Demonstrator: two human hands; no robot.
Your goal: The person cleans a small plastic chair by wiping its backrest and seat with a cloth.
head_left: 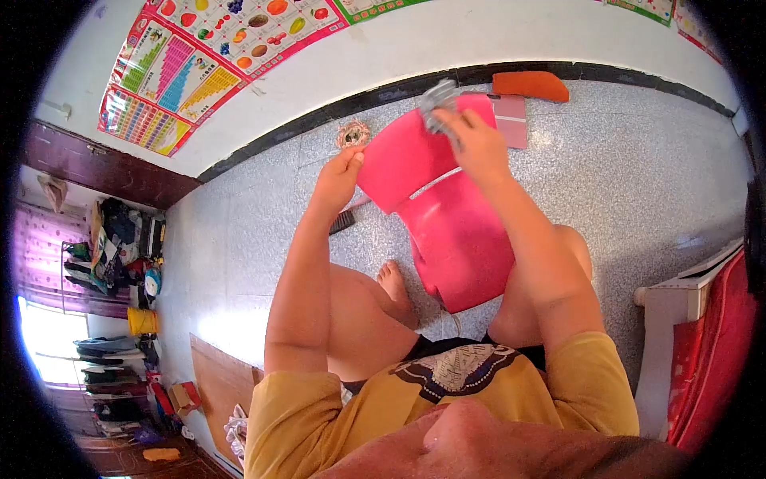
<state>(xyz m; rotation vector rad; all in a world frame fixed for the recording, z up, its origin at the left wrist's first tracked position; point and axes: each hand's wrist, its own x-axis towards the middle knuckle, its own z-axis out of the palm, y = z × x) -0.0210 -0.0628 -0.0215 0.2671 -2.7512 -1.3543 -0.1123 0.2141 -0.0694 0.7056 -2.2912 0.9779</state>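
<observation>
A bright pink plastic child's chair (459,231) stands tilted between my knees, its backrest toward the wall. My left hand (339,177) is closed on the left edge of the backrest. In my right hand (479,145) is a crumpled grey cloth (439,105), held at the backrest's upper right edge. How firmly the cloth presses on the plastic I cannot tell. The lower legs of the chair are mostly hidden.
Along the wall lie an orange curved piece (531,85), a flat pink item (512,120) and a round patterned object (352,134). A dark brush-like item (341,222) rests left of the chair. White furniture with red fabric (710,343) stands right; a brown board (223,383) lies left.
</observation>
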